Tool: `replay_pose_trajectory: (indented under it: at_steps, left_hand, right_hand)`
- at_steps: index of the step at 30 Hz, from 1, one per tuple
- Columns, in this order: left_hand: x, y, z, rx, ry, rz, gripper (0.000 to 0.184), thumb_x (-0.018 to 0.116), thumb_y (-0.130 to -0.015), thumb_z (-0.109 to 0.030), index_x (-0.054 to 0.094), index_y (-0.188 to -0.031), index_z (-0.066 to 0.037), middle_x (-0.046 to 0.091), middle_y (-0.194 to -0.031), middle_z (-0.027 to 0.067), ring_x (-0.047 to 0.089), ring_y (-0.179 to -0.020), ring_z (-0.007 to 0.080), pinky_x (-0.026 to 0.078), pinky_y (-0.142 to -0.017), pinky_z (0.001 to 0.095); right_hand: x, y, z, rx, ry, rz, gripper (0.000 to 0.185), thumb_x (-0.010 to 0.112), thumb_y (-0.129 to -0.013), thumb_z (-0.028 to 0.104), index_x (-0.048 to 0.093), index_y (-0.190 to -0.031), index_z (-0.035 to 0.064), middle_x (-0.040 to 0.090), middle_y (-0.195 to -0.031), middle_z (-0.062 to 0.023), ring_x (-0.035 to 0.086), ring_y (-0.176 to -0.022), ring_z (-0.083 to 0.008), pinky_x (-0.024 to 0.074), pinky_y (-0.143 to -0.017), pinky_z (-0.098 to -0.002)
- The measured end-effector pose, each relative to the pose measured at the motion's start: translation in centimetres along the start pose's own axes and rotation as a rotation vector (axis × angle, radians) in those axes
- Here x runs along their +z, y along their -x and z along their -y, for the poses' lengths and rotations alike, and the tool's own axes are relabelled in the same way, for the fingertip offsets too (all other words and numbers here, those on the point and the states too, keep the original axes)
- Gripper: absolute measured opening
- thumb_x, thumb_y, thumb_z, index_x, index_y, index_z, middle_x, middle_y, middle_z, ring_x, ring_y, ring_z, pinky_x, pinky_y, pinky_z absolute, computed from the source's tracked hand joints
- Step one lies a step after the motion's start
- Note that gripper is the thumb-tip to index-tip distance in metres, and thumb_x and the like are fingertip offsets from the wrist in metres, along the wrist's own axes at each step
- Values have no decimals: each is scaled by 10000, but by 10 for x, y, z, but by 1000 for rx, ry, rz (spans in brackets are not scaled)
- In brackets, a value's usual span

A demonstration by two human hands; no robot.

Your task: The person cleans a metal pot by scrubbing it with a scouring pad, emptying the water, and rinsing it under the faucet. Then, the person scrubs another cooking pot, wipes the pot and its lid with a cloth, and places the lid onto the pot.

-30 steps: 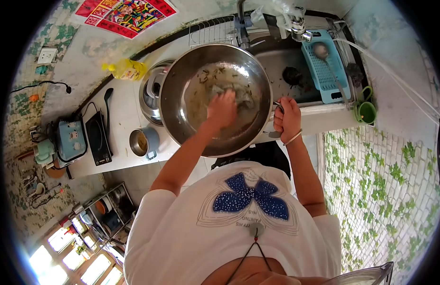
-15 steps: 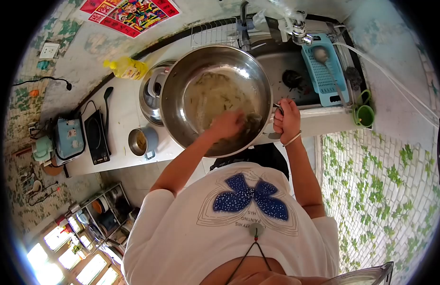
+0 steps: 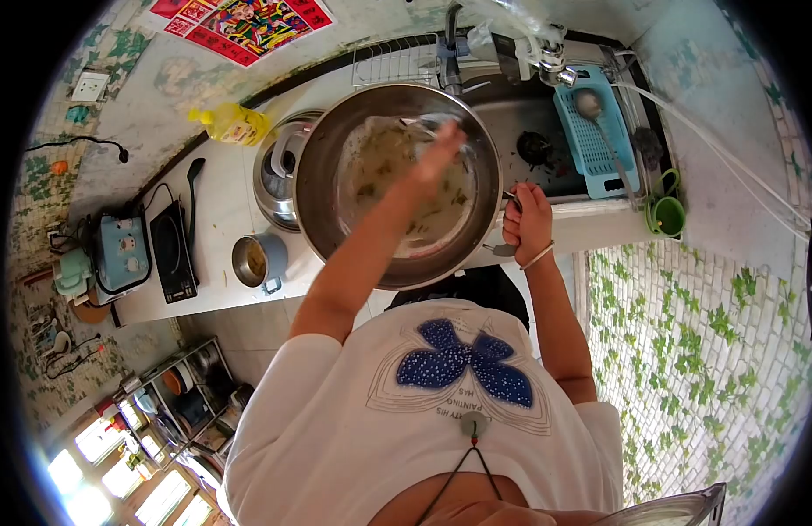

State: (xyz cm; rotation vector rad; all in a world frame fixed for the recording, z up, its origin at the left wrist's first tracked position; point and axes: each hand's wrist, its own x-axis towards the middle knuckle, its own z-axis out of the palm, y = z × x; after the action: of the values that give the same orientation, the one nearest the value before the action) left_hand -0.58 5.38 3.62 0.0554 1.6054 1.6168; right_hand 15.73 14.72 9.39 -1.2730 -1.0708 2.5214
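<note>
A wide steel wok (image 3: 318, 197) is held in front of me, over the counter and the near edge of the sink. Cloudy water (image 3: 384, 171) with greenish food scraps lies in its bottom. My left hand (image 3: 436, 158) is inside the wok, towards its far right wall. Motion smears its fingers, so I cannot make out their shape or anything in them. My right hand (image 3: 528, 215) is closed around the wok's handle (image 3: 511, 199) on the right side.
Left of the wok are a lidded steel pot (image 3: 270, 180), a small blue pot (image 3: 273, 259), a yellow bottle (image 3: 235, 124) and a black induction cooker (image 3: 173, 250). The sink (image 3: 511, 118) holds a blue draining basket (image 3: 594, 145) with a ladle (image 3: 590, 105). A green cup (image 3: 669, 216) hangs at right.
My left hand has moved from the near right part of the wok up towards its far right side. The water and scraps have swirled. My right hand keeps its grip on the handle.
</note>
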Motion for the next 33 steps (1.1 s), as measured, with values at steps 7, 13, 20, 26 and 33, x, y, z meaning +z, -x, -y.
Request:
replay_pose_trajectory:
  at_steps: [7,13,20,26,33]
  left_hand:
    - [-15,75,40,214,-781,494,456,511,-855,-220,421,-1258,-26,420,-1278,158,414,-1165,277,332,-964,336]
    - [-46,133,27,258,-1162,424,250,547,-809,-164,575,-1041,-76,554,-963,113,541,-923,282,436,-796,356]
    - [-44,137,26,248,-1067,534,104,561,-737,-130,542,-817,-68,541,-938,108,541,-870,301,455,-715,384]
    - [-49,135,37,475,-1331,98,221,572,-716,-60,514,-929,-62,401,-1135,174,473,-1008,352,473,-736,407]
    - [-48,102,30,327,-1135,29,278,578,-722,-57,541,-995,-88,514,-998,145,538,-896,344,476,-735,408]
  right_hand:
    - [-13,-1,-1,172,-312,328,116,450,-918,224,496,-862,134,311,-507,39,212,-353,-49,164,-323,-197]
    - [-4,39,16,159,-274,328,103,447,-917,201,512,-877,132,290,-515,51,206,-354,-39,151,-319,-189]
    - [-2,80,32,86,-244,313,121,390,-945,193,468,-918,105,284,-537,60,175,-360,-10,136,-308,-165]
    - [11,99,24,34,-184,242,131,401,-935,221,449,-875,115,285,-530,44,168,-352,-32,123,-314,-196]
    - [21,108,20,21,-173,200,128,387,-938,199,441,-868,107,285,-517,40,167,-345,-37,122,-307,-203]
